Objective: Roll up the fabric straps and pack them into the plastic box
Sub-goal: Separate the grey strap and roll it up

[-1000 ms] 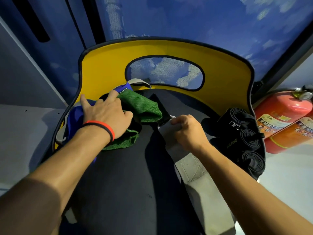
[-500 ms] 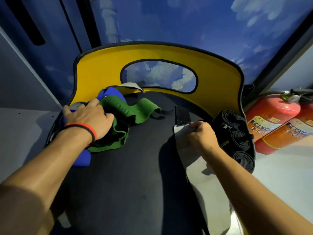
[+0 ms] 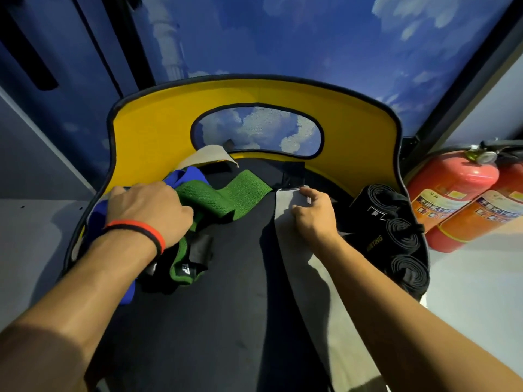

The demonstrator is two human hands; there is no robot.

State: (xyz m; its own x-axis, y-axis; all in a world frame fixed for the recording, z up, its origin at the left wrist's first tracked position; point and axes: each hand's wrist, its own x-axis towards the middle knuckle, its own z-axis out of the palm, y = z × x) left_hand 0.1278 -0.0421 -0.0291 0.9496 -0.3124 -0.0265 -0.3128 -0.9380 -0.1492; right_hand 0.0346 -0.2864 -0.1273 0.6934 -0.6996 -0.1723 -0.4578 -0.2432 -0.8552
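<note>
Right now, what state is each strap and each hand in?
grey strap: unrolled, lying flat, far end pinched by the right hand.
green strap: unrolled, crumpled, gripped by the left hand.
blue strap: unrolled, bunched beside the green one.
black straps: three, rolled up, side by side.
left hand: curled on the green strap.
right hand: pinching the grey strap's end.

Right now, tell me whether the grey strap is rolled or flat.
Flat: the grey strap lies stretched out, right hand holding its far end.
</note>
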